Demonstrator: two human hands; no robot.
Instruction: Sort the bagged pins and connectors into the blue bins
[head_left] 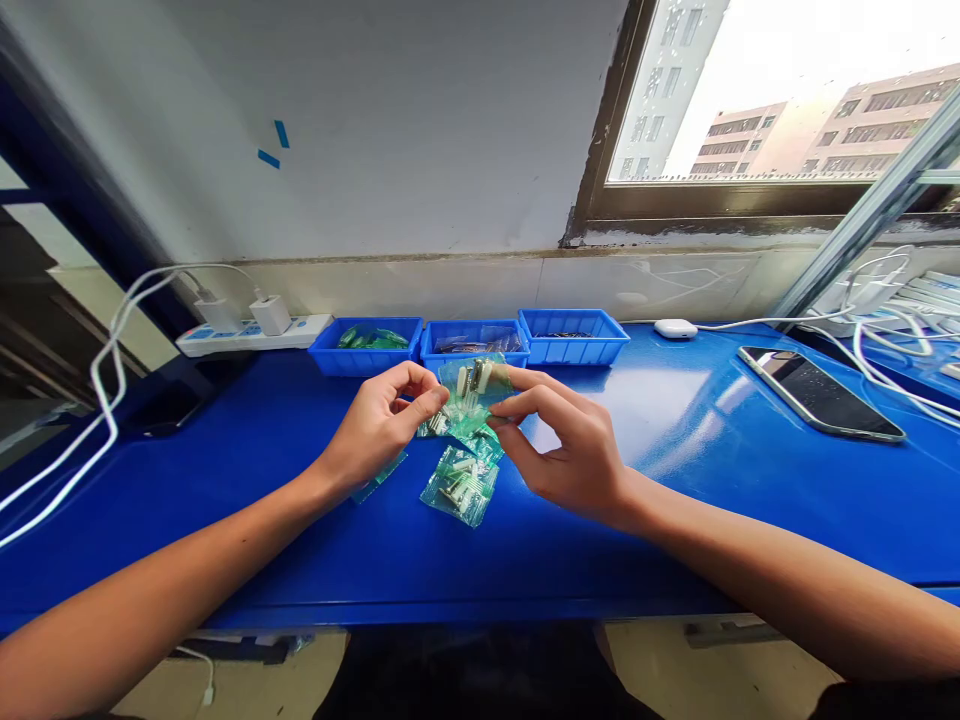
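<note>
Between my two hands is a small clear green plastic bag (471, 385) with several white and metallic pieces inside, held above the table. My left hand (390, 415) pinches the bag's left edge between thumb and forefinger. On the opposite edge, the thumb and fingertips of my right hand (562, 435) are closed on it. Below lies another green bag (461, 485) of similar pieces, flat on the blue tabletop (570, 570). More green bags are partly hidden behind my fingers, and one green bag (380, 477) shows beside my left wrist.
Along the wall stand three blue bins: the left bin (322, 352) with green bags, the middle bin (472, 362) with clear bags, the right bin (600, 350) with small dark pieces. A power strip (300, 330), a white case (675, 328), a phone (821, 395) and white cables (112, 370) lie around.
</note>
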